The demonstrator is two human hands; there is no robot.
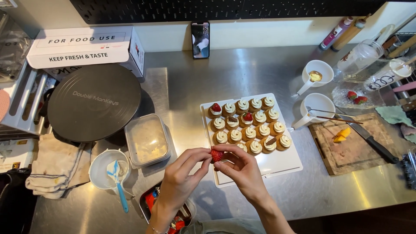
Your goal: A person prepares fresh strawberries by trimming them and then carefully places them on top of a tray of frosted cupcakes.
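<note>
Both my hands meet over the near edge of a white tray [281,164]. My left hand [184,175] and my right hand [242,169] pinch a small red strawberry piece [216,155] between their fingertips. On the tray stand several small tarts topped with white cream swirls [249,130]. Two of them carry a strawberry piece, one at the far left corner [215,108] and one in the second row [247,117]. A metal container [149,203] with red pieces sits under my left wrist, partly hidden.
A black turntable [93,102] and a lidded plastic tub [147,139] stand to the left. A white cup with a blue spatula [113,172] is near the front left. To the right lie a wooden board [353,147] with a knife [372,143], two white measuring cups [318,104] and a bowl of strawberries [355,97]. A phone [200,40] leans on the back wall.
</note>
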